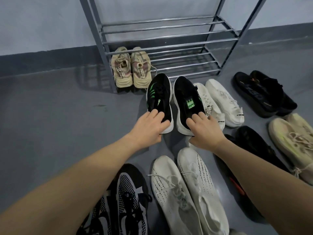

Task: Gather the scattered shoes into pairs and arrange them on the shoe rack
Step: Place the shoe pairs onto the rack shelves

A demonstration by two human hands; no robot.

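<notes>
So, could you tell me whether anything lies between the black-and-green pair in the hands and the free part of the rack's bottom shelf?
Nothing visible does. The left hand and right hand each grip one shoe of the black-and-green pair, toes toward the shoe rack. The beige pair fills only the left end of the bottom shelf; the bars straight ahead are bare.

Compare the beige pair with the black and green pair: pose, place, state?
The beige pair stands at the left end of the shoe rack, on its lowest tier, untouched; the black and green pair is in front of the rack, one heel gripped by the left hand, the other by the right hand. Beige shoes touch; the black ones have a gap. Both point toes toward the wall.
</notes>
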